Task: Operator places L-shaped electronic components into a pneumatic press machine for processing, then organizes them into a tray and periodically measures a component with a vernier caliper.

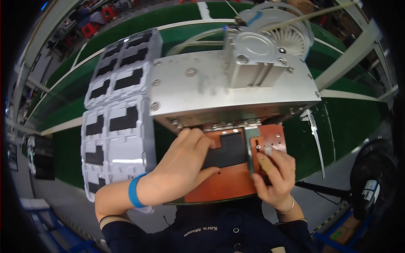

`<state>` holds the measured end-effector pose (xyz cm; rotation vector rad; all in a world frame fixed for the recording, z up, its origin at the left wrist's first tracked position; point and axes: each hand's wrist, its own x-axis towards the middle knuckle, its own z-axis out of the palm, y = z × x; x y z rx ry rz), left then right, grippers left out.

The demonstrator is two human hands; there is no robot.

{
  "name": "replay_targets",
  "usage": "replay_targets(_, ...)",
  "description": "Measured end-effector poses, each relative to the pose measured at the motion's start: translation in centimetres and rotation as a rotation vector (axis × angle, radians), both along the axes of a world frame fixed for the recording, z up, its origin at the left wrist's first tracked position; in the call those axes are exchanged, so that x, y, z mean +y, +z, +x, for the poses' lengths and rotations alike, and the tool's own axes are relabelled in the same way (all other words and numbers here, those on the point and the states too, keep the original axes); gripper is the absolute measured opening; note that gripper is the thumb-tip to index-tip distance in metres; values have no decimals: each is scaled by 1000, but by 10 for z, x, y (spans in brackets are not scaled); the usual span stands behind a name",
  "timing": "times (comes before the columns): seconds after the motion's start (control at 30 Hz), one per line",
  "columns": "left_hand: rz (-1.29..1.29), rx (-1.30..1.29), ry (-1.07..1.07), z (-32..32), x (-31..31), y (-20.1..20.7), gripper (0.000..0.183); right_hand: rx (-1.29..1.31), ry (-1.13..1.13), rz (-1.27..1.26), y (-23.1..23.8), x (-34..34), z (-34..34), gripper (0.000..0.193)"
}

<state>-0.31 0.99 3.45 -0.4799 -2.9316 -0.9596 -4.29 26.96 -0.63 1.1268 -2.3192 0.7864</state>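
Garment (202,232): dark navy, lower centre of the frame. Chest marking (201,231): a short line of pale lettering, inverted. Fastener (236,230): small, round, with a pale rim, right of the lettering. Left sleeve (126,236) and right sleeve (289,237): navy, each edged with a beige band. Left wrist: flat, bright blue wristband (135,191). Right wrist: thin, pale bracelet (287,207). Right hand (276,175): one finger fitted with a tan covering (265,163); material not determinable.
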Motion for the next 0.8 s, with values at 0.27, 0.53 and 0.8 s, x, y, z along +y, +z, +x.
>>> replay_targets(0.27, 243, -120, -87, 37, -37, 13, 26, -83, -51, -126, -9, 0, 9, 40)
replay_targets(0.53, 224, -312, 516, 109, -199, -3, 26, -62, -59, -100, -12, -4, 9, 36)
replay_targets(0.8, -43, -35, 473, 120, -183, -50, 24, -33, -83, -60, -11, -7, 8, 28)
